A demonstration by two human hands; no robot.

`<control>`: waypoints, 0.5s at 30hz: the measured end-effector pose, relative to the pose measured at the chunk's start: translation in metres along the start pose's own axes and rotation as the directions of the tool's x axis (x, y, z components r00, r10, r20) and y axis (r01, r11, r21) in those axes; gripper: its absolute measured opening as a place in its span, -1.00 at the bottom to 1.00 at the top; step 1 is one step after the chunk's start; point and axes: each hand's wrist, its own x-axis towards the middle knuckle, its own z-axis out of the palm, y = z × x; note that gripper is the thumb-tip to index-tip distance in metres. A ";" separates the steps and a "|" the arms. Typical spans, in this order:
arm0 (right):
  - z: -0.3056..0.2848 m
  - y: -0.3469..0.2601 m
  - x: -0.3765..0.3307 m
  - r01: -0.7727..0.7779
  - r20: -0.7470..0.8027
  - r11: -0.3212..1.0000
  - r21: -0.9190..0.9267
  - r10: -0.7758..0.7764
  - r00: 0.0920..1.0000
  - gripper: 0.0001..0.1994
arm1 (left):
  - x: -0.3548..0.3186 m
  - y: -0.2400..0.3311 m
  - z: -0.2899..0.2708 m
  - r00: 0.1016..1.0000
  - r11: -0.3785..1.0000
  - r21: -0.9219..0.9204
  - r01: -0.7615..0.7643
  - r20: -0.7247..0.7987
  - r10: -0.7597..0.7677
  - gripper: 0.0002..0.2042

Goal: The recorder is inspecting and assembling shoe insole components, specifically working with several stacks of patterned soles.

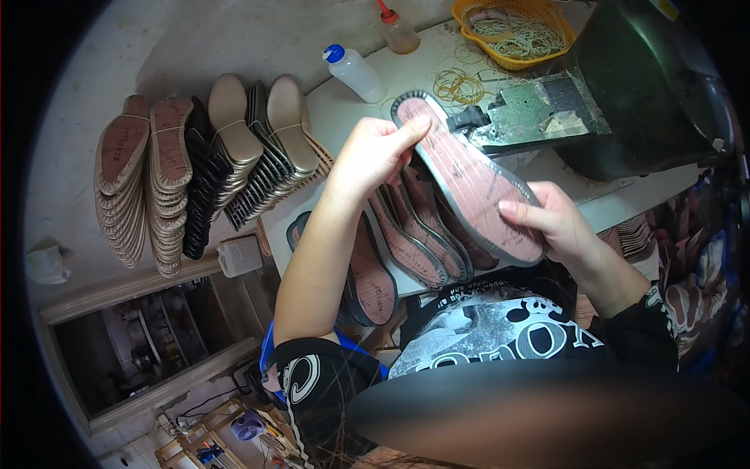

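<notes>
Both hands grip one insole (476,184) with a pink underside and a dark, pleated edge. It is tilted, its narrow end up beside the machine's dark tip and its broad end toward my body. My left hand (383,152) closes on the narrow end, thumb on the pink face. My right hand (558,219) clasps the broad end, thumb also on the pink face; the other fingers are hidden behind. The green metal machine (539,113) stands just right of the insole. More pink-faced insoles (371,277) lie on the table under my hands.
Stacks of tied insoles (121,156) lean at the left, some pink, some gold-topped (228,117). A blue-capped bottle (355,74), a red-tipped bottle (400,35) and a yellow basket of rubber bands (512,35) stand at the back. Loose bands (461,84) lie near the machine.
</notes>
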 end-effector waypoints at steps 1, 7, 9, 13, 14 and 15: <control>0.000 0.000 0.007 0.011 -0.010 1.000 0.023 -0.011 1.000 -0.71 | 0.003 0.001 0.000 0.999 1.000 0.014 -0.013 -0.043 0.014 -0.48; 0.037 0.000 0.042 0.008 0.077 0.976 0.217 -0.025 0.997 -0.68 | 0.014 -0.022 -0.013 0.987 0.963 -0.229 -0.143 -0.104 0.122 -0.55; 0.058 0.007 0.042 0.078 0.113 0.993 0.089 -0.087 0.990 -0.66 | 0.000 -0.037 -0.021 0.952 0.944 -0.217 -0.247 -0.234 0.196 -0.54; 0.084 0.039 0.018 0.101 0.083 0.992 -0.076 -0.094 0.992 -0.65 | -0.084 -0.098 -0.030 0.880 0.830 -0.423 -0.364 -0.448 0.158 -0.43; 0.086 0.052 0.019 0.105 0.047 0.991 -0.081 -0.101 0.994 -0.66 | -0.102 -0.120 -0.027 0.840 0.897 -0.287 -0.337 -0.522 0.149 -0.39; 0.079 0.069 0.029 0.230 0.060 0.851 -0.472 -0.230 0.971 -0.65 | -0.119 -0.142 -0.013 0.776 0.970 0.187 -0.156 -0.584 0.237 -0.36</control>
